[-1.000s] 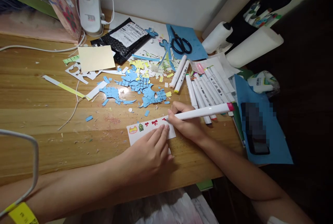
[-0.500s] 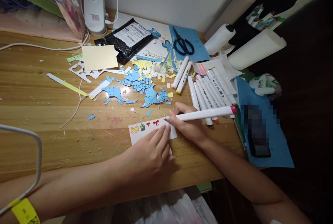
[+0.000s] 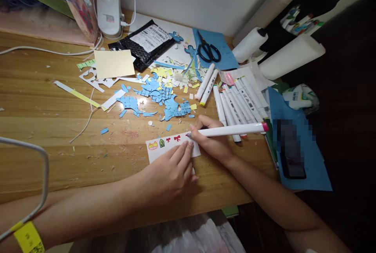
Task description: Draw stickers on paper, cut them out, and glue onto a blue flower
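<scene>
My right hand [image 3: 214, 141] pinches a white marker [image 3: 232, 129] with a pink-red end cap. The marker's tip touches a small white paper [image 3: 151, 153] near its upper right edge, at a small red mark. Along the paper's top runs a row of little drawings: a yellow-orange figure, a green shape and red bows. My left hand [image 3: 173, 168] lies over the paper with its fingers stretched out, fingertips just below the red mark. It covers much of the paper's lower part.
Behind the paper lie blue paper scraps [image 3: 158, 92] and yellow bits. Several markers [image 3: 235, 104] rest at the right, near black scissors [image 3: 209, 51] on blue paper. A phone [image 3: 292, 155], a black parcel [image 3: 143, 45], a cream card [image 3: 114, 64] and a white lamp base [image 3: 108, 12] stand around.
The view has shifted very slightly. My hands, the marker and the paper stay almost in place, with the marker's tip still at the red mark.
</scene>
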{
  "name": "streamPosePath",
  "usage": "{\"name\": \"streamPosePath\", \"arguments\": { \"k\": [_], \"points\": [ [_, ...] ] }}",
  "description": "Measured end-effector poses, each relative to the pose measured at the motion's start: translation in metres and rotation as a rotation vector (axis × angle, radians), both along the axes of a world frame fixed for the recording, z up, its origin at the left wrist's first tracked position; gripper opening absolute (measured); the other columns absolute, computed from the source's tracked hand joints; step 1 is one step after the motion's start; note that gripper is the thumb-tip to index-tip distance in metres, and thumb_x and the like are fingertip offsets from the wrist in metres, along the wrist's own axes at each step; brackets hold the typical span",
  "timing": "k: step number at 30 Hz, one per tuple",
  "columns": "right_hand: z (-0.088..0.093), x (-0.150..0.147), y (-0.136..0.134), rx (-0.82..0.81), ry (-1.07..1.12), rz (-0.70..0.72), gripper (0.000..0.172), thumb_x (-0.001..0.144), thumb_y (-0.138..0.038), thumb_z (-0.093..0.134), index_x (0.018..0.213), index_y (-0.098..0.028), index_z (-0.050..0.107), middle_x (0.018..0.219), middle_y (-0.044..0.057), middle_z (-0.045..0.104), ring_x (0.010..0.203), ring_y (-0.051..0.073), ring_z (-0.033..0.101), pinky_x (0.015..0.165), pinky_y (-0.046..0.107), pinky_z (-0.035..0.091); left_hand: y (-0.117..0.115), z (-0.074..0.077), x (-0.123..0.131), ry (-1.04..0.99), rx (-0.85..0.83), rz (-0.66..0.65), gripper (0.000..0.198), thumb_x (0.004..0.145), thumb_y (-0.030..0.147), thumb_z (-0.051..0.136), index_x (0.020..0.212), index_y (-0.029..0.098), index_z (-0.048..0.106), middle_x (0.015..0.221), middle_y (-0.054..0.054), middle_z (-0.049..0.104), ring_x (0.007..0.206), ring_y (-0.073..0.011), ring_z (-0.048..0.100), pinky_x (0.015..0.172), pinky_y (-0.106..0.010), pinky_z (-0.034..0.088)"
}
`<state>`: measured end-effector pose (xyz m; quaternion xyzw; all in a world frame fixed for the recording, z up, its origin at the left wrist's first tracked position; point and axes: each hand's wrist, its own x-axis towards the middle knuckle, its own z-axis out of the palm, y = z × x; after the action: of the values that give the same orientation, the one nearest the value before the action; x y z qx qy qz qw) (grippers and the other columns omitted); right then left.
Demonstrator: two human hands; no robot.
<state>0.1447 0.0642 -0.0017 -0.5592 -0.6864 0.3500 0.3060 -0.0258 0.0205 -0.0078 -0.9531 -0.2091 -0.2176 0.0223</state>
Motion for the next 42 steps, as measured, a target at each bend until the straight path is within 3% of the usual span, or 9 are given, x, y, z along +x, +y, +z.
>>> {"name": "streamPosePath", "arguments": {
  "k": [20,42],
  "points": [
    [-0.0001,-0.0025,-0.0019,0.006,-0.025,0.001,0.032,0.08,-0.033,0.058,0.056,-0.019,0.042,0.051,-0.005,0.043,0.048,0.009,0.04,0.046,0.022,0.03,-0.0009,-0.0014,-0.001,0.03,0.009,-0.004,0.034,0.09,0.03,0.042,0.088,0.001,0.06,0.109,-0.027,0.06,0.107,-0.0333,0.057,0.091,-0.04,0.045],
    [-0.0003,0.0011,-0.0008,-0.024,-0.006,0.039,0.031,0.079,-0.027,0.057,0.056,-0.019,0.038,0.05,-0.006,0.039,0.048,0.008,0.035,0.044,0.02,0.028,-0.0003,-0.0015,-0.0004,0.024,0.006,-0.002,0.036,0.09,0.03,0.041,0.089,0.0,0.06,0.109,-0.028,0.06,0.108,-0.0339,0.056,0.091,-0.041,0.045]
  ]
}}
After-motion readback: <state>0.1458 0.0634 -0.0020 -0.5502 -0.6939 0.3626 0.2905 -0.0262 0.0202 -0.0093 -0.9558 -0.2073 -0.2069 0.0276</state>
